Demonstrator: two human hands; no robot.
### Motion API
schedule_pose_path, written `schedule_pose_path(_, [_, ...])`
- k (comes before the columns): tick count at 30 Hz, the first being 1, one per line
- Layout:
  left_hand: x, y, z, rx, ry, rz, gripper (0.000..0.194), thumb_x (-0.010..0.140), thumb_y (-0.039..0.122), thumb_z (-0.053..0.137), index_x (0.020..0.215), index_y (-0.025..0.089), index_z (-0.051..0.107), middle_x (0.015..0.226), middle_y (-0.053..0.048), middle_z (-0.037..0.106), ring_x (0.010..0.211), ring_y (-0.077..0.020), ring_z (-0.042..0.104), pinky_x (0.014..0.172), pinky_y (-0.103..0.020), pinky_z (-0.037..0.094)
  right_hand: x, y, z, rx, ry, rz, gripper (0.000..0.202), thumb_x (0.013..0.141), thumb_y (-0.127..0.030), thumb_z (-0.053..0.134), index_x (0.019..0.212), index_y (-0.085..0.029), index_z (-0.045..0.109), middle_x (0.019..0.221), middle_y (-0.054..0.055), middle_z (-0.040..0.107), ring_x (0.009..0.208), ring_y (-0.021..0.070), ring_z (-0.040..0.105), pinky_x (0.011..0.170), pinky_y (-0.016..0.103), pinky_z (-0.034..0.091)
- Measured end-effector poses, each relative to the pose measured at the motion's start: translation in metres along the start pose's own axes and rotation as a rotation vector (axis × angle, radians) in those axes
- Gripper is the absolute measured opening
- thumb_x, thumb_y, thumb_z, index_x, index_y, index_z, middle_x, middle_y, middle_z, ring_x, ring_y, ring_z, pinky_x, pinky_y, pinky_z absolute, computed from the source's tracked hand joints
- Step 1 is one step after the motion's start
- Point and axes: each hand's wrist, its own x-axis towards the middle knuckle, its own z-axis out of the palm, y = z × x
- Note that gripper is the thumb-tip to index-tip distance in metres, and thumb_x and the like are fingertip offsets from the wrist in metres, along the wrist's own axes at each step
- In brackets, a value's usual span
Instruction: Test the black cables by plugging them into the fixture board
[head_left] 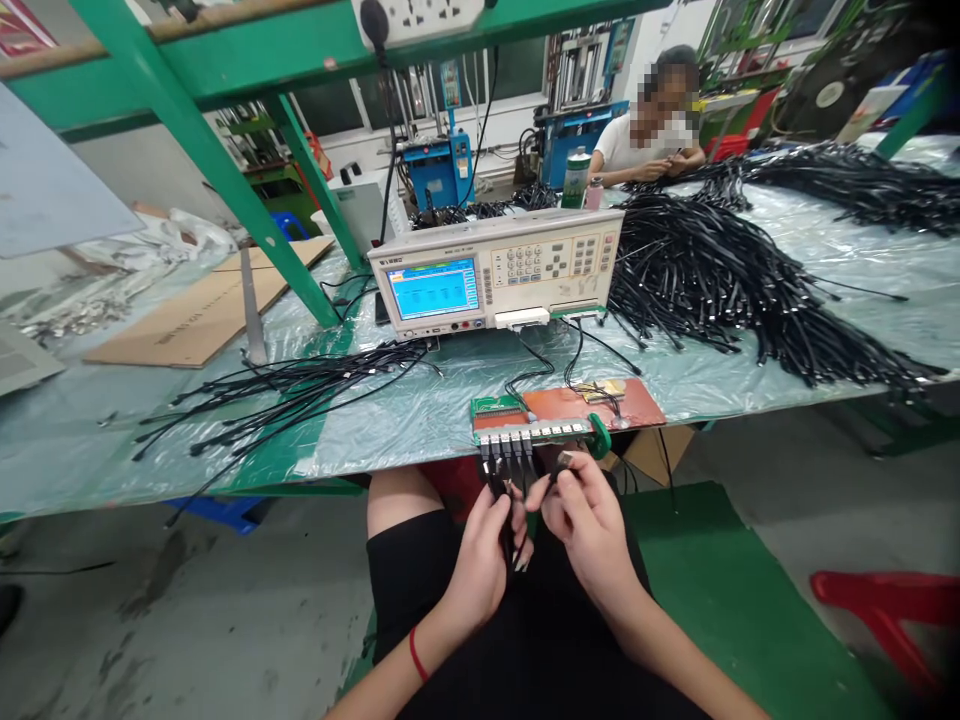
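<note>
My left hand [487, 555] is closed around several black cables [504, 510] just below the table's front edge. My right hand [589, 510] pinches the plug end of one black cable [561, 463], to the right of that bunch. Several black plugs [506, 444] sit side by side in the left sockets of a green connector board [495, 407], while white sockets [566, 429] to their right hold no plugs. The board lies at the table edge on a red-brown plate [637, 400]. Behind it, a tester [499, 275] with a lit blue screen stands wired to the board.
Loose black cables [300, 385] lie left on the film-covered table [390, 420]; a large cable heap [697, 270] is at the right. A green frame post [225, 190] rises at left. A person [645, 140] sits across the table. A red stool [885, 600] stands at lower right.
</note>
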Motion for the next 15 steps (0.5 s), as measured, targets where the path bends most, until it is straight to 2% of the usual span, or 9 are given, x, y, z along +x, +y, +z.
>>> schedule_pose_path(3, [0.001, 0.004, 0.001, 0.138, 0.073, 0.097, 0.029, 0.097, 0.045, 0.057, 0.105, 0.017, 0.059, 0.075, 0.001, 0.056, 0.059, -0.0085, 0.051, 0.054, -0.020, 0.044, 0.012, 0.005, -0.008, -0.072, 0.098, -0.042, 0.032, 0.098, -0.053, 0.056, 0.107, -0.023, 0.049, 0.063, -0.003, 0.057, 0.042, 0.0085, 0.035, 0.041, 0.019, 0.029])
schedule_pose_path(5, [0.001, 0.007, 0.000, 0.199, 0.084, 0.098, 0.035, 0.097, 0.051, 0.055, 0.108, 0.018, 0.058, 0.076, 0.002, 0.056, 0.049, -0.0048, 0.041, 0.045, -0.018, 0.035, 0.024, 0.014, -0.014, -0.140, 0.137, -0.046, 0.037, 0.095, -0.055, 0.061, 0.108, -0.021, 0.051, 0.061, -0.004, 0.056, 0.044, 0.0096, 0.039, 0.043, 0.020, 0.033])
schedule_pose_path(8, [0.000, 0.008, -0.001, 0.205, 0.077, 0.042, 0.042, 0.094, 0.059, 0.055, 0.105, 0.018, 0.056, 0.072, 0.005, 0.052, 0.039, -0.0008, 0.022, 0.037, -0.017, 0.016, 0.039, 0.036, -0.023, -0.205, 0.104, 0.034, 0.044, 0.087, -0.060, 0.068, 0.098, -0.018, 0.057, 0.054, -0.006, 0.045, 0.044, 0.0100, 0.038, 0.042, 0.020, 0.031])
schedule_pose_path(10, [0.000, 0.006, -0.002, 0.197, 0.079, 0.015, 0.044, 0.093, 0.061, 0.056, 0.101, 0.017, 0.056, 0.066, 0.007, 0.049, 0.039, -0.0008, 0.020, 0.038, -0.017, 0.014, 0.045, 0.049, -0.028, -0.242, 0.074, 0.063, 0.047, 0.086, -0.063, 0.068, 0.090, -0.018, 0.058, 0.052, -0.006, 0.043, 0.042, 0.0094, 0.036, 0.040, 0.021, 0.027])
schedule_pose_path(12, [0.000, 0.005, -0.002, 0.179, 0.081, -0.008, 0.044, 0.092, 0.061, 0.059, 0.099, 0.017, 0.055, 0.063, 0.008, 0.046, 0.040, -0.0010, 0.019, 0.038, -0.016, 0.014, 0.048, 0.056, -0.032, -0.299, 0.048, 0.057, 0.048, 0.088, -0.065, 0.064, 0.085, -0.018, 0.058, 0.053, -0.004, 0.048, 0.042, 0.0095, 0.038, 0.041, 0.021, 0.027])
schedule_pose_path(15, [0.000, 0.005, -0.001, 0.145, 0.086, -0.042, 0.043, 0.089, 0.059, 0.064, 0.098, 0.018, 0.054, 0.065, 0.008, 0.045, 0.041, -0.0006, 0.019, 0.040, -0.016, 0.012, 0.049, 0.054, -0.036, -0.385, 0.011, 0.057, 0.049, 0.091, -0.066, 0.059, 0.082, -0.018, 0.058, 0.051, -0.002, 0.051, 0.041, 0.0107, 0.042, 0.042, 0.022, 0.030])
